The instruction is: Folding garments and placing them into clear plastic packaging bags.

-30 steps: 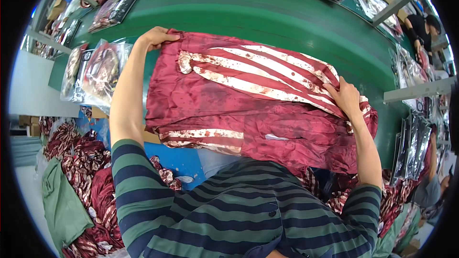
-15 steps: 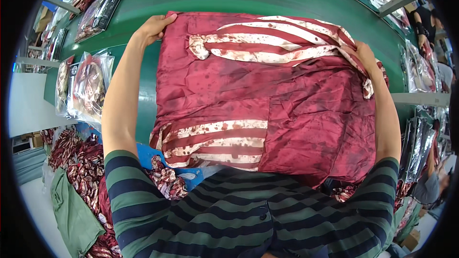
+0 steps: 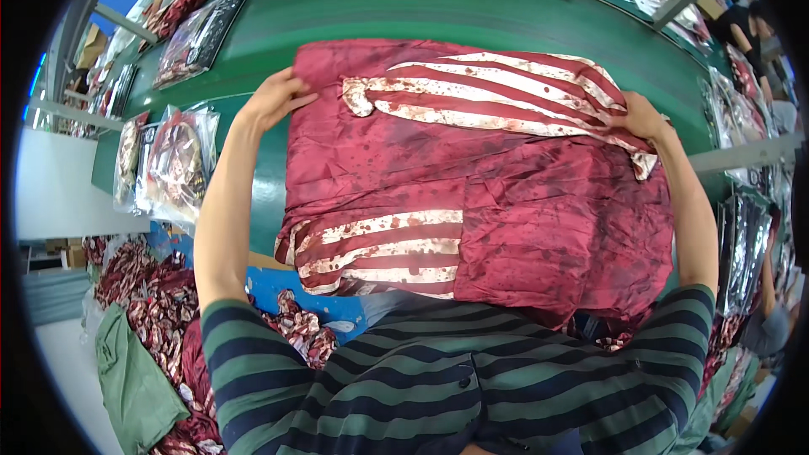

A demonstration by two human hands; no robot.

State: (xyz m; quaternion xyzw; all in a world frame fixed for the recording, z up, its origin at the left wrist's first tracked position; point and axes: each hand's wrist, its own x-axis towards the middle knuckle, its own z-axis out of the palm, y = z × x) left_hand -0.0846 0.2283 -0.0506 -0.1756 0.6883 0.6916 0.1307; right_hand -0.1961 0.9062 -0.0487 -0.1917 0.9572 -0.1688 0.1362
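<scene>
A dark red costume garment with dark blotches lies folded flat in front of me, its near edge against my shirt. A striped red-and-white sleeve with reddish spots is laid across its far part. Another striped section shows at its near left. My left hand rests at the garment's far left edge, fingers apart and touching the cloth. At the far right, my right hand has its fingers closed on the striped sleeve, near its right end.
The garment lies on a green work surface. Clear-bagged garments lie at left, with more bags behind. Heaped striped cloth and a green cloth are lower left. Metal bars cross the right side. Other people work around the edges.
My left hand has loosened from the far left corner and moved slightly down. The striped sleeve lies flatter and straighter, with my right hand still at its right end.
</scene>
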